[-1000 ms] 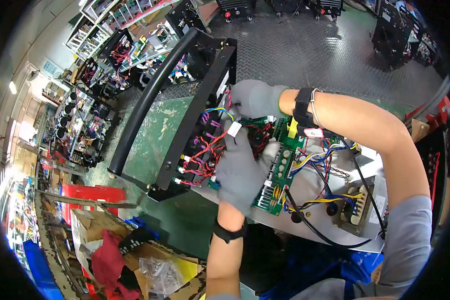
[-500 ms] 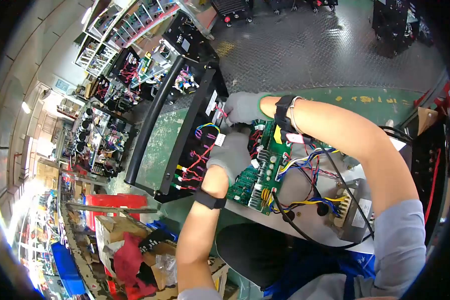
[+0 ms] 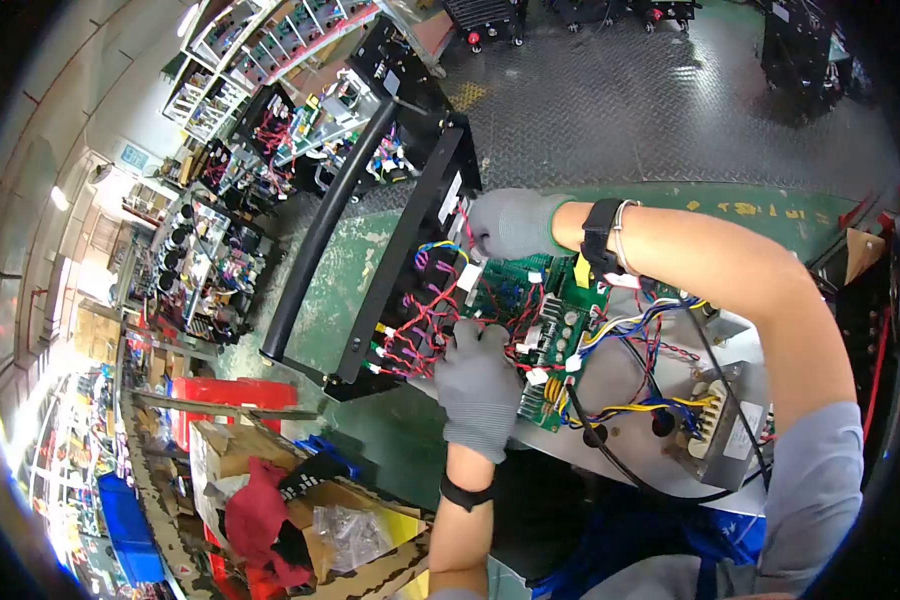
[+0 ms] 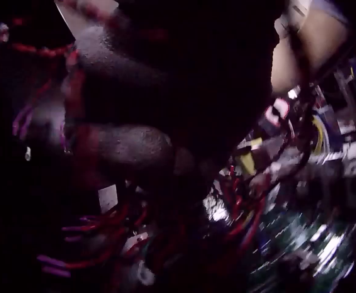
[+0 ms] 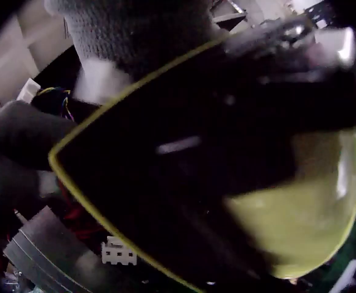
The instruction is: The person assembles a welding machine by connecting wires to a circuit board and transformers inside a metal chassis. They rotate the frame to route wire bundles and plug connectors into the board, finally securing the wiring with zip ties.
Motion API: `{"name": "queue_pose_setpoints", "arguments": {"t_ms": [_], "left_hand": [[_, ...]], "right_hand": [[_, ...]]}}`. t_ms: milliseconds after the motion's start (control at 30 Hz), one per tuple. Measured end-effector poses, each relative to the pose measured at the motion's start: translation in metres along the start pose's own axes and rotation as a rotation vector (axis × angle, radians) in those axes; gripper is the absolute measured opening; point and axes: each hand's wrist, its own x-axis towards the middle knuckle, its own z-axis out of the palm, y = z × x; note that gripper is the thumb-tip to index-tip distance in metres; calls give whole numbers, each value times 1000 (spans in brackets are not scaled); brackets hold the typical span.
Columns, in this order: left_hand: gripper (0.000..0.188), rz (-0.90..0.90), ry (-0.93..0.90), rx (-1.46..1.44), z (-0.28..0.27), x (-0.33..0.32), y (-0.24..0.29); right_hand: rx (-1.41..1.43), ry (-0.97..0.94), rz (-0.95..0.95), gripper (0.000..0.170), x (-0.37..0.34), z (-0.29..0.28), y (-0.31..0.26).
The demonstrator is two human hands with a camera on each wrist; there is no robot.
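In the head view, the left gloved hand (image 3: pixel 478 390) lies over the near end of the red wires (image 3: pixel 432 318), fingers spread and slightly bent, beside the green circuit board (image 3: pixel 568 325). The right gloved hand (image 3: pixel 518 222) is at the far end of the black panel (image 3: pixel 405 255), its fingers curled round a red wire (image 3: pixel 466 226); the fingertips are partly hidden. A white connector (image 3: pixel 470 277) on blue and yellow wires hangs between the hands. Dark, blurred gloved fingers (image 4: pixel 126 143) show among red wires in the left wrist view. The right wrist view shows a white connector (image 5: pixel 118 251) below the glove.
A black tubular handle (image 3: pixel 330 225) runs along the panel's outer side. To the right stand a transformer (image 3: pixel 715 425) and a black cable (image 3: pixel 625 475). An open cardboard box (image 3: pixel 370 555) with a red cloth (image 3: pixel 260 520) is at lower left, near a red bin (image 3: pixel 235 400).
The left hand has drawn back from beside the right hand toward the body, uncovering red wires and more of the circuit board. The right hand remains at the panel's far end.
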Motion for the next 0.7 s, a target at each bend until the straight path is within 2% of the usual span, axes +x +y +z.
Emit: {"name": "queue_pose_setpoints", "arguments": {"t_ms": [67, 100, 167, 300, 433, 567, 700], "left_hand": [[17, 5, 70, 11, 9, -7, 1], [17, -24, 63, -5, 10, -8, 2], [18, -79, 57, -32, 9, -9, 3], [19, -71, 42, -61, 7, -9, 0], [20, -45, 62, -56, 9, -12, -4], [19, -50, 64, -25, 8, -14, -4], [18, -42, 65, -9, 8, -16, -6]], "right_hand": [[-141, -49, -68, 22, 9, 5, -5], [-172, -2, -151, 20, 15, 11, 2], [-259, -89, -100, 17, 21, 8, -3], [-438, -98, -148, 16, 21, 8, 3], [-430, 28, -161, 13, 20, 20, 10], [-410, 21, 19, 12, 19, 29, 4], [-417, -50, -36, 13, 21, 26, 7]]}}
